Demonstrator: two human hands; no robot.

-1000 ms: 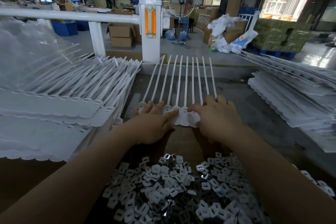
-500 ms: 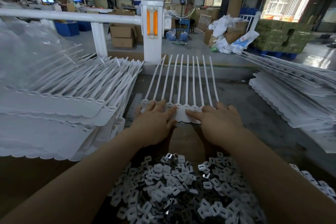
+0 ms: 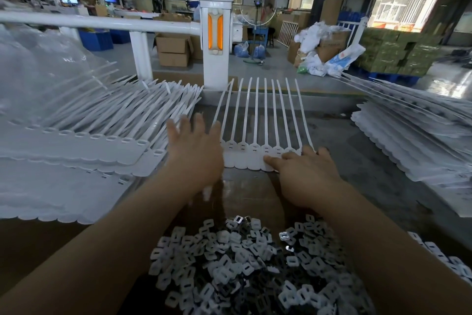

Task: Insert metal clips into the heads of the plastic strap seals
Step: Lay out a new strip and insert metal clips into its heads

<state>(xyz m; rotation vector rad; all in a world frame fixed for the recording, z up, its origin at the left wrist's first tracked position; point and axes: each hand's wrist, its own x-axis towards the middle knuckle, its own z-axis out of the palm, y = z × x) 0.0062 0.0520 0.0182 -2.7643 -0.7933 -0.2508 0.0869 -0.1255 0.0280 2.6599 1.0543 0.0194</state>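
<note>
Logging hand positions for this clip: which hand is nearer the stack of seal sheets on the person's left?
Left. The left hand is raised with fingers spread beside the left stack of seal sheets, at its right edge. The right hand rests on the row of strap seals, farther away.

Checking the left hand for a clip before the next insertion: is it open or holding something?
Open: the left hand has its fingers spread and straight, with no clip visible in them.

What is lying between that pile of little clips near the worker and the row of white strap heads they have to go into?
Nothing visible blocks the way. Between the pile of clips and the strap heads lies only a bare stretch of brown table. The right hand rests on the row's right end; the left hand, fingers spread, is at its left end.
</note>
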